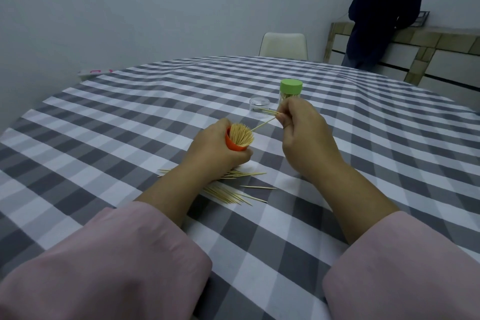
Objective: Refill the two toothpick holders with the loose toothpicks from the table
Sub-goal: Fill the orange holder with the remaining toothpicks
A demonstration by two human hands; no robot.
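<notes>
few toothpicks [268,112] pinched in right grip [301,132], touching orange holder [235,144] in left grip [220,153].

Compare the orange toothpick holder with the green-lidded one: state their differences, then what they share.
The orange holder is gripped by the left hand and tilted; the green-lidded holder stands upright on the checked tablecloth, partly behind the right hand.
The orange holder is open, its toothpick tips bare; the green-lidded holder is capped.
The orange holder shows an opaque wall; the green-lidded one shows a clear wall below its lid.
Both hold toothpicks.
</notes>
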